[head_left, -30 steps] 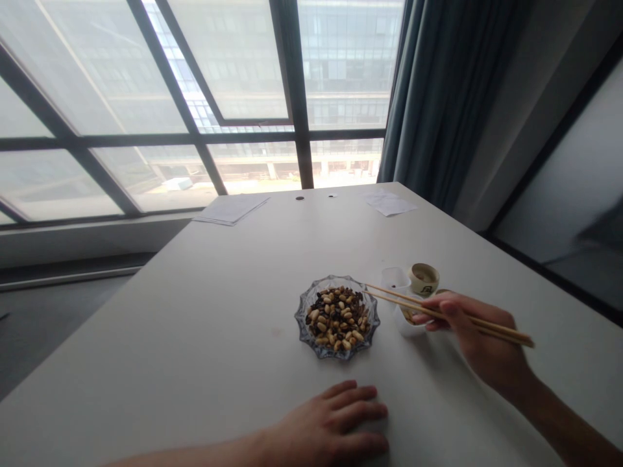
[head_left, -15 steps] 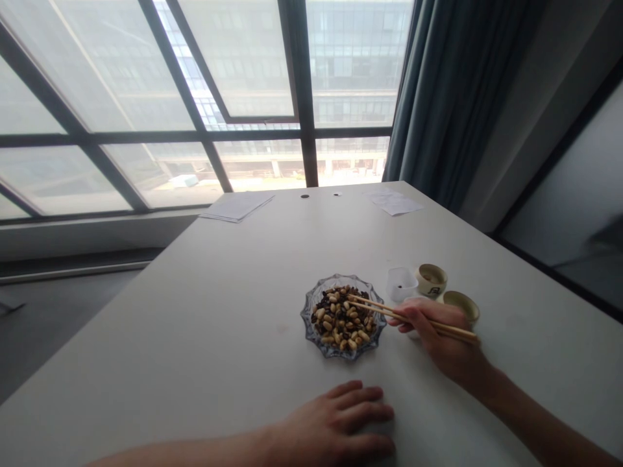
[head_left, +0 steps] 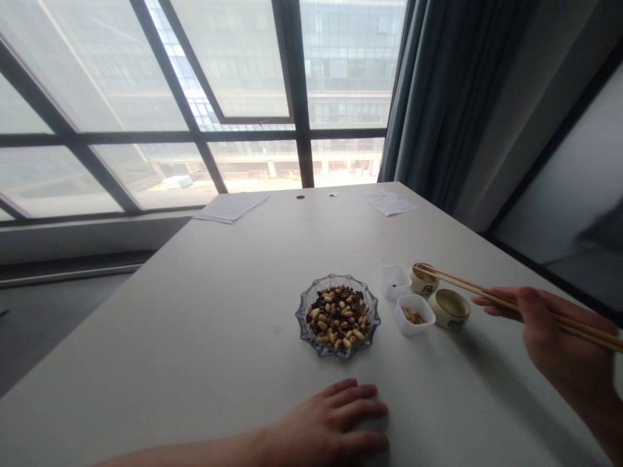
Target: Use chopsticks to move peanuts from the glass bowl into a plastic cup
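My right hand (head_left: 559, 331) grips a pair of wooden chopsticks (head_left: 479, 290), their tips close together over the rim of the far ceramic cup (head_left: 424, 280). Whether something is pinched at the tips is too small to tell. My left hand (head_left: 341, 415) lies flat on the table with its fingers spread. Just beyond it stands a scalloped glass bowl (head_left: 302, 327) heaped with peanuts (head_left: 321, 325) and dark seeds. To its right are a white plastic cup with long tan pieces (head_left: 414, 316), another white plastic cup (head_left: 393, 292) with a small dark bit, and a nearer ceramic cup (head_left: 450, 312).
The white table (head_left: 204, 324) runs to a wall of windows. Paper sheets (head_left: 233, 207) lie at its far left and another paper (head_left: 389, 202) at its far right. Between them are two small round fittings. A dark curtain (head_left: 438, 97) hangs at the right.
My right hand has moved right with the chopsticks, whose tips went from the peanuts in the glass bowl to the far ceramic cup. My left hand stays on the table.
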Available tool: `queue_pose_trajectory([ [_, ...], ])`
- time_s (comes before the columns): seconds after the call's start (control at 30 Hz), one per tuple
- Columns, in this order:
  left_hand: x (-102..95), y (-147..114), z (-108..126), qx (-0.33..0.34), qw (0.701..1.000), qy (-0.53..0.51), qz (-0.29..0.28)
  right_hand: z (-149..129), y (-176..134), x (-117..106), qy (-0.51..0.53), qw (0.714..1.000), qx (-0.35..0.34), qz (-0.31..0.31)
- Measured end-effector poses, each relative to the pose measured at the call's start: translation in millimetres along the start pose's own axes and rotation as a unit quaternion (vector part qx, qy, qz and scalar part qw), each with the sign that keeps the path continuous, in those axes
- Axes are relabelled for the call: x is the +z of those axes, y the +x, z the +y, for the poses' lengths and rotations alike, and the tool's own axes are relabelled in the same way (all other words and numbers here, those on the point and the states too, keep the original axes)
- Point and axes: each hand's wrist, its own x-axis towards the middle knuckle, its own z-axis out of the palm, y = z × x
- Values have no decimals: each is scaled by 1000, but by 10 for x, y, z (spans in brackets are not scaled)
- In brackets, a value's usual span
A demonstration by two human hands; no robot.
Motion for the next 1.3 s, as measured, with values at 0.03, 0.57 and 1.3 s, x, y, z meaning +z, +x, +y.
queue_pose_trajectory([
  [0.03,-2,3,1,-1,1000,1,0,55,3,-18,1,1000,2,6],
  [0.57,26,-12,-17,0,1000,17,0,-72,-156,237,117,983,-8,-140],
  [1.3,140,-34,-65,13,999,40,5,-135,-526,863,211,921,57,-321],
])
